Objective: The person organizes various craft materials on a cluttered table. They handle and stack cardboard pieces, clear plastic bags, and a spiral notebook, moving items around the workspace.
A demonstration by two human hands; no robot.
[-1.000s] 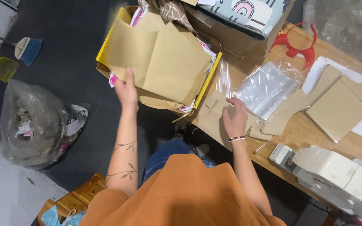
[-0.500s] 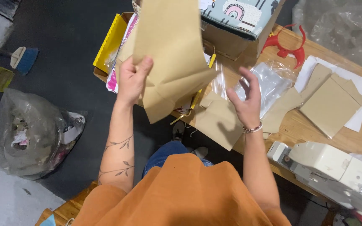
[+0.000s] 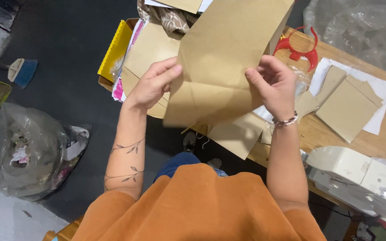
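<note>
I hold a large sheet of brown kraft paper (image 3: 222, 62) up in front of me with both hands. My left hand (image 3: 152, 84) pinches its left edge, thumb on the front. My right hand (image 3: 272, 85), with a beaded bracelet at the wrist, grips its right edge. The sheet hangs above the edge of a wooden table (image 3: 318, 134). Behind it, a stack of more brown paper (image 3: 148, 53) lies in an open box with a yellow flap (image 3: 115, 44).
On the table lie cut brown paper pieces (image 3: 347, 107) on white paper, a red plastic piece (image 3: 298, 44) and clear plastic bags (image 3: 362, 31). A white sewing machine (image 3: 358, 174) stands at the right. A full clear rubbish bag (image 3: 27, 151), a brush and a dustpan are on the dark floor at the left.
My left hand lifted a brown sheet off the stack in the box. My right hand left the table and took hold of the sheet's right edge, which is now raised before me.
</note>
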